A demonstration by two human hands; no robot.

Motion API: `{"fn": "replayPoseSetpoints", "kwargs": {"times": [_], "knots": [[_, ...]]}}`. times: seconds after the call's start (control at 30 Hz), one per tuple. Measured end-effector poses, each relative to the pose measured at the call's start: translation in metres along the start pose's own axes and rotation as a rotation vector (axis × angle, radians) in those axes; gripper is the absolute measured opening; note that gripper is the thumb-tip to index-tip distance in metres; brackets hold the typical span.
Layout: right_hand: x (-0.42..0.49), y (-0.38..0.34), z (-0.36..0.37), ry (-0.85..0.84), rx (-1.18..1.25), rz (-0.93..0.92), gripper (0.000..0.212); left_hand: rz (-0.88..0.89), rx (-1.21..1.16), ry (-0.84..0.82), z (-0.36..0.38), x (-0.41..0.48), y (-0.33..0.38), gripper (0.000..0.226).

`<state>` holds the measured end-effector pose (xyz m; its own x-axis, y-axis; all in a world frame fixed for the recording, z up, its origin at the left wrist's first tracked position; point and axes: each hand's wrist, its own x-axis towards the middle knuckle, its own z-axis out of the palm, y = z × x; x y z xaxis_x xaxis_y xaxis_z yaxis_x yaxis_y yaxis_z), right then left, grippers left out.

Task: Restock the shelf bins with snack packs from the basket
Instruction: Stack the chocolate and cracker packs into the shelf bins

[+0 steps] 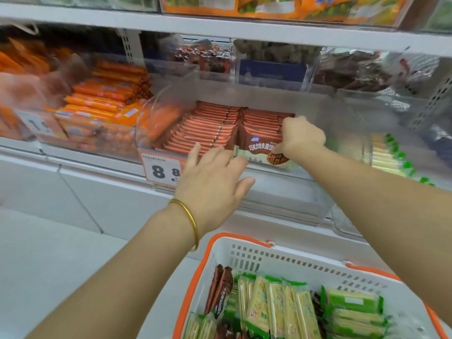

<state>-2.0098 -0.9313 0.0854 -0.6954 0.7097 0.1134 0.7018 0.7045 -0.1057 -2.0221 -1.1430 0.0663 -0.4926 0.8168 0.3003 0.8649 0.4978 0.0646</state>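
Observation:
A clear shelf bin (281, 196) holds two rows of brown snack packs (203, 128) standing on edge. My right hand (299, 139) grips the frontmost brown chocolate wafer pack (259, 146) of the right row, at its right side. Spread fingers of my left hand (215, 177) rest at the bin's front edge, touching that pack's lower left corner. Below stands a white basket with an orange rim (247, 255). It holds several green-and-yellow snack packs (281, 307) and two brown packs (221, 289).
To the left is a bin of orange sausage sticks (105, 99). At the right stands a bin of green-edged packs (391, 157). An orange price tag (161, 171) hangs on the bin front. Bins of dark snacks (354, 72) sit behind, under an upper shelf (220, 28).

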Motion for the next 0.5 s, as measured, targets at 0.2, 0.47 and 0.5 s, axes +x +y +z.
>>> {"fn": "replayPoseSetpoints", "kwargs": {"times": [0.2,0.47,0.5], "knots": [[0.003,-0.008,0.004,0.036,-0.041,-0.024,0.067,0.027,0.003,-0.011,0.000,-0.001,0.000,0.072],[-0.056,-0.003,-0.051,0.252,0.152,-0.129,0.035,0.099,-0.012,0.155,-0.010,-0.017,0.007,0.046],[-0.078,0.002,-0.058,0.297,0.282,-0.173,0.024,0.113,-0.026,0.213,-0.013,-0.024,0.011,0.042]]}}
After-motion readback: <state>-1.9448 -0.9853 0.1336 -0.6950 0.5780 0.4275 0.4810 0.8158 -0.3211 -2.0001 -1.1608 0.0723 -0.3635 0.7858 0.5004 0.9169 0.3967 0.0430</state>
